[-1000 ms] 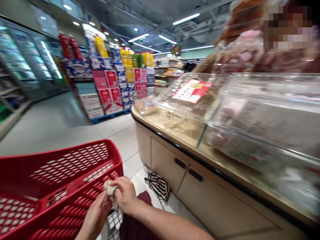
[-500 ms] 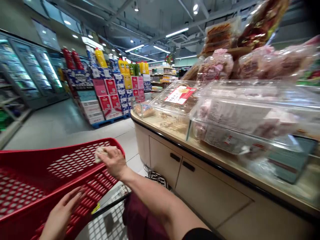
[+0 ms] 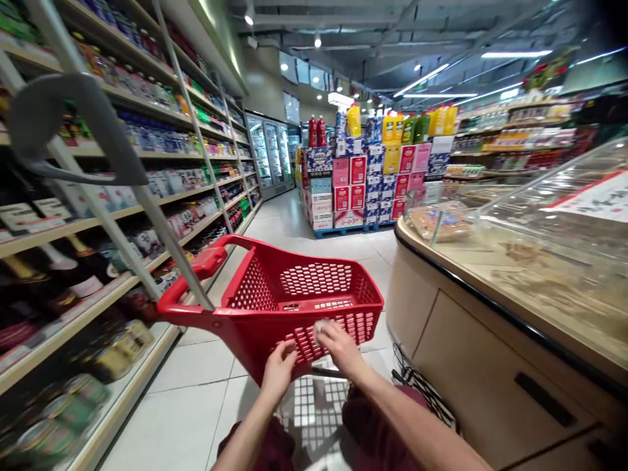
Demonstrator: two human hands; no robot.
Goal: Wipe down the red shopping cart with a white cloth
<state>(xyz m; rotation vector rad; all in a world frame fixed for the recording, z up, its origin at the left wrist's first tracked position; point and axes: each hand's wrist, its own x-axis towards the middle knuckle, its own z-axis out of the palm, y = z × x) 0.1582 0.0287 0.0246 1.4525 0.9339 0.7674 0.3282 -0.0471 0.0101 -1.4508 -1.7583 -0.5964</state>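
Note:
A red plastic shopping cart (image 3: 301, 255) with a perforated basket stands side-on in front of me. Pinched in my right hand (image 3: 341, 350) is a small crumpled whitish cloth (image 3: 321, 330), mostly covered by the fingers, close to the near wall of the basket. My left hand (image 3: 279, 366) is beside that same wall, a little lower and to the left. Its fingers are loosely bent and apart, with nothing visible in them. From this angle I cannot tell whether it touches the cart.
Shelves of bottles and packages (image 3: 161, 137) line the left side. On the right is a wooden counter (image 3: 436, 307) with clear bins, and a striped bag (image 3: 426, 392) lies at its foot. Stacked cartons (image 3: 350, 190) stand ahead on a blue pallet (image 3: 343, 231).
My view has swung left, bringing the whole cart and the left shelves into sight. My right hand, still with the cloth, has dropped from the basket's far corner to the near side wall.

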